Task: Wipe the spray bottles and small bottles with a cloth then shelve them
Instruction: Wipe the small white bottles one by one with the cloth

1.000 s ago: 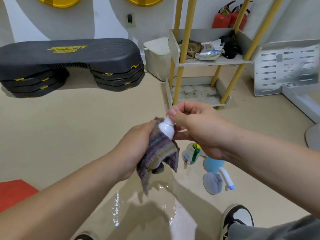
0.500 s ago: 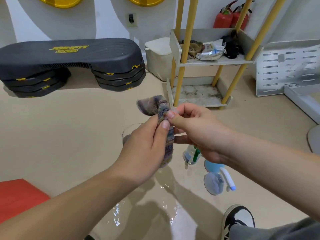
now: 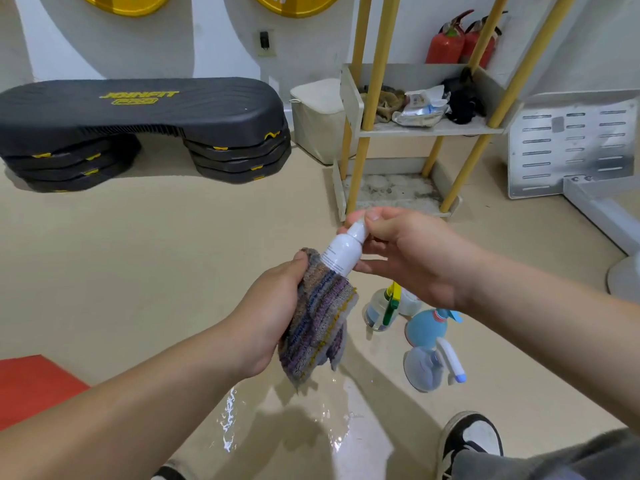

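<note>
**Bottle held at both ends for wiping**

The right hand (image 3: 415, 261) pinches the cap of the bottle (image 3: 343, 251) between thumb and fingertips. This leaves the white body bare and likely lets the bottle be turned. The left hand (image 3: 270, 317) is curled tight round the cloth (image 3: 317, 317), which wraps the bottle's base, so a twist or pull should rub the surface. The bottle tilts, cap towards 1 o'clock, in mid-air above the floor.

At 4 o'clock from the hands wait a clear sprayer (image 3: 377, 311), a blue sprayer (image 3: 424, 330) and a pale sprayer (image 3: 424, 370), close together on the floor. The rack (image 3: 394, 190) stands at 1 o'clock with its bottom tier bare. A puddle (image 3: 287, 420) shines at 6 o'clock.
</note>
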Motion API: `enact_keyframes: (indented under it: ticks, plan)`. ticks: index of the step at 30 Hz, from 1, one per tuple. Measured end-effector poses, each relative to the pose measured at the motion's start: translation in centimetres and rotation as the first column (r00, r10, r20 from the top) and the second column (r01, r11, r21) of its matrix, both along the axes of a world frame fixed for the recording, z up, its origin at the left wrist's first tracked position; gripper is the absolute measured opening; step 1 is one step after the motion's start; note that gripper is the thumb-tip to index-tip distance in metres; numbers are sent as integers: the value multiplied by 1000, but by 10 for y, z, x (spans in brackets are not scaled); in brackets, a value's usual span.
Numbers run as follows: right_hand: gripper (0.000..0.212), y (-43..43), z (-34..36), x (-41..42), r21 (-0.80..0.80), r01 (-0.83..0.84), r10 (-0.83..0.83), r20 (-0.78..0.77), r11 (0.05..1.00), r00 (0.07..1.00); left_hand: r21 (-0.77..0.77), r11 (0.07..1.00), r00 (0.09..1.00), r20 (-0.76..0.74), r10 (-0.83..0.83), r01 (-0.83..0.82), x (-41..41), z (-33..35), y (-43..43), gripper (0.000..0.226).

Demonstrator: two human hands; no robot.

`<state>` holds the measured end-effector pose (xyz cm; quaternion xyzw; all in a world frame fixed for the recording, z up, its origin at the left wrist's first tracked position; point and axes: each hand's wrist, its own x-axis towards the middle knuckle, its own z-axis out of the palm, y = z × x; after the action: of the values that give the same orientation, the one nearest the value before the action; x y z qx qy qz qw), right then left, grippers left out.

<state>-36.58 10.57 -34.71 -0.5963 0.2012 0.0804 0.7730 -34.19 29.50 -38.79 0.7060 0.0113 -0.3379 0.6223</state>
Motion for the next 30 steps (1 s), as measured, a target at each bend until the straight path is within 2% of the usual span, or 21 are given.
enact_keyframes:
  ticks: [2, 6, 9, 12, 14, 16, 18, 20, 22, 24, 25, 27, 30]
  plan:
    - [22, 0, -2, 1, -97, -18, 18, -3, 995, 1000, 5, 1000, 998, 58, -7, 6, -3, -1, -2, 43]
    - [24, 0, -2, -1, -107, -14, 15, 9, 994, 1000, 13, 1000, 981, 192, -12, 10, -11, 1, -5, 43]
    - [22, 4, -2, -4, -104, -26, 30, 32, 994, 999, 115, 993, 945, 319, -67, 32, -14, 0, -3, 46]
    - [19, 12, -4, -8, -136, -39, 47, 56, 990, 997, 231, 972, 911, 408, -57, -43, -13, -7, -3, 44]
    - [19, 18, -6, -10, -152, -59, 70, 68, 987, 995, 305, 949, 833, 542, -111, -72, -15, -4, -5, 39]
    - [18, 24, -8, -12, -159, -92, 106, 84, 983, 991, 380, 922, 682, 692, -236, -67, -19, 4, -6, 37]
    - [17, 27, -8, -12, -162, -87, 103, 91, 983, 991, 390, 919, 610, 745, -272, -66, -17, 8, -7, 35]
    - [16, 28, -6, -11, -175, -49, 65, 85, 983, 994, 357, 934, 652, 711, -263, -12, -10, 6, -5, 37]
    - [14, 25, -3, -7, -188, 19, -7, 63, 982, 998, 269, 963, 785, 590, -190, 31, 1, 3, -2, 42]
    - [12, 19, -1, -3, -166, 118, -114, 34, 979, 993, 226, 974, 934, 347, -89, 9, 9, 2, 1, 44]
    - [10, 15, -1, -1, -148, 163, -162, 16, 975, 987, 203, 979, 979, 198, -45, 4, 9, 1, 4, 45]
    - [7, 9, -3, 1, -115, 217, -223, -37, 969, 974, 130, 991, 1000, 4, -26, 26, 8, -4, 8, 49]
    - [27, 2, -8, 1, -92, 220, -228, -86, 971, 970, 42, 999, 997, -74, 34, -31, 6, -4, 4, 49]
